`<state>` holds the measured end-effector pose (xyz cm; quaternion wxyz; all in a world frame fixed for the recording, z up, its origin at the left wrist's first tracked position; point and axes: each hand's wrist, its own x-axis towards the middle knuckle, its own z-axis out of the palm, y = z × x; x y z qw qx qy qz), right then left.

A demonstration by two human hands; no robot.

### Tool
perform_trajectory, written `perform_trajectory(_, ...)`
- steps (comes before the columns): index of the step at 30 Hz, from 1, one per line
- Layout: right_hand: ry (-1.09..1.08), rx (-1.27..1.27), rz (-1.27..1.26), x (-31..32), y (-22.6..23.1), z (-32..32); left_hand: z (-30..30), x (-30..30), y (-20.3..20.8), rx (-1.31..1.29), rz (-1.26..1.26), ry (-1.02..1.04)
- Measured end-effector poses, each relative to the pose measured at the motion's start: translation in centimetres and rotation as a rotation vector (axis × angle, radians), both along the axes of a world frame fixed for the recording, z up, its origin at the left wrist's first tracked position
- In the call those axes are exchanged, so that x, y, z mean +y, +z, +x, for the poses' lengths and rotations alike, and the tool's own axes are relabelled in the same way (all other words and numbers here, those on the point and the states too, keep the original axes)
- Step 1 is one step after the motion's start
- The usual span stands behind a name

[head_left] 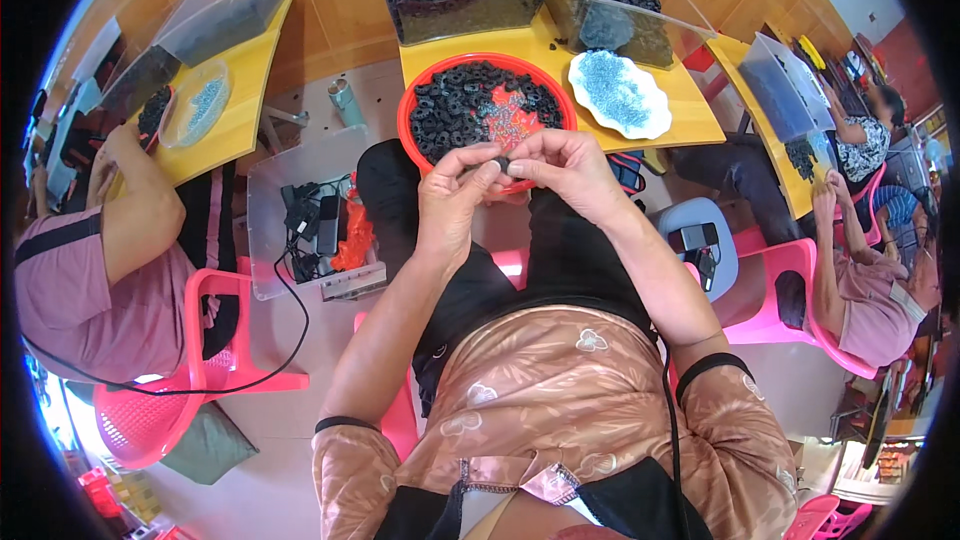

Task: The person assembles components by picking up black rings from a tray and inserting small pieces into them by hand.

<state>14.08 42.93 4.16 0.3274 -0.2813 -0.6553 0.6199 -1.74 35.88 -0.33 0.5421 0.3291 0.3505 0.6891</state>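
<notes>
My left hand (pixel 457 194) and my right hand (pixel 566 172) meet over the near rim of a red basin (pixel 404 112). Between their fingertips they pinch a small black part (pixel 503 165), mostly covered by the fingers, so its exact kind does not show. Many similar black ring-like parts (pixel 450 105) fill the basin. At its right side, small silvery pieces (pixel 508 120) are scattered over the bare red bottom. A white scalloped plate (pixel 655 118) heaped with small blue-grey pieces (pixel 612 85) stands on the table to the right of the basin.
Two clear bins, a left one (pixel 470 12) and a right one (pixel 640 35), hold black parts at the back of the yellow table (pixel 690 105). A clear box (pixel 285 165) with devices and cables stands on the floor at left. People work on both sides, seated on pink chairs (pixel 225 330).
</notes>
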Motion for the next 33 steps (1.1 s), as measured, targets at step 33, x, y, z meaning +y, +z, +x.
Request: perform_trajectory(33, -0.144, -0.813, 0.865, 11.4, -1.6, 1.1, -0.3, 0.1, -1.1, -0.065, -0.158, -0.476)
